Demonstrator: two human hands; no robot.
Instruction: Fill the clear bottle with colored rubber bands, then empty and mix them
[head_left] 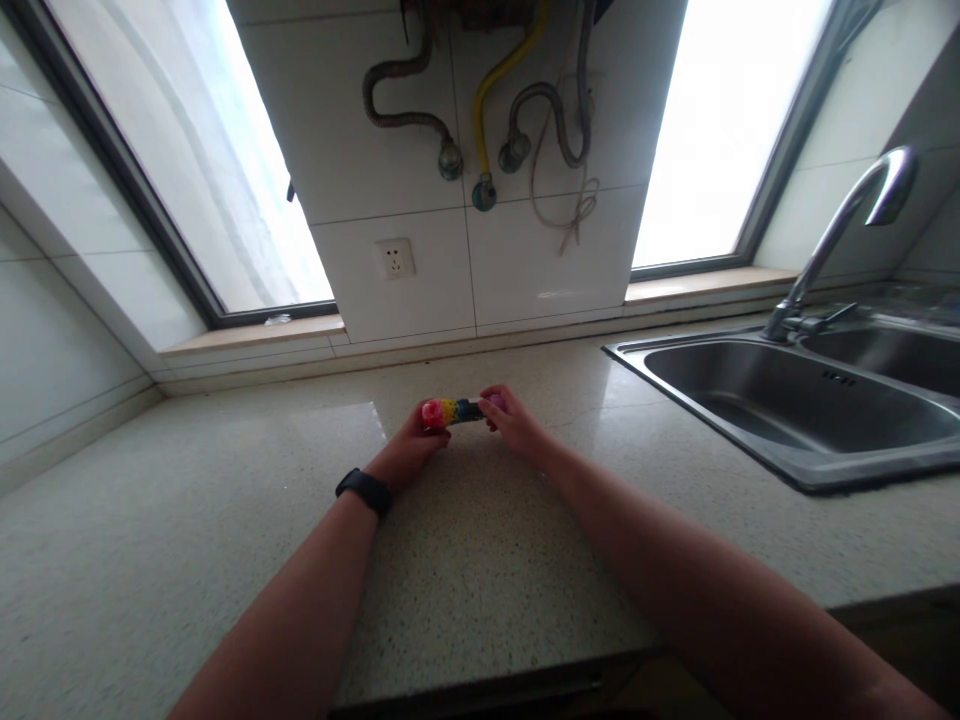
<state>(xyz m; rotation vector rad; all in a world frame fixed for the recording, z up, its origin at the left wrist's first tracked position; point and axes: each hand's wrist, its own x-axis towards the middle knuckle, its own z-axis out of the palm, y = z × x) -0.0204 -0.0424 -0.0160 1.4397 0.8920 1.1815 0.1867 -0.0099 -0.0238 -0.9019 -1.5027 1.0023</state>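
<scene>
A slim, tube-like container [453, 411] with rainbow colours lies level between my two hands, just over the speckled countertop. It runs from pink-red at the left through yellow and green to a dark blue part, with purple at the right end. My left hand [415, 447] is closed round the pink-red end from below. At the other end, the fingers of my right hand [516, 424] pinch the purple part and hide most of it. What the container holds is too small to make out. A black watch [365, 491] is on my left wrist.
A steel double sink [795, 470] with a curved tap [840, 225] is set into the countertop [465, 580] at the right. Behind stands a tiled wall with a socket [394, 258], a yellow hose [484, 95] and metal hoses. Windows flank the wall.
</scene>
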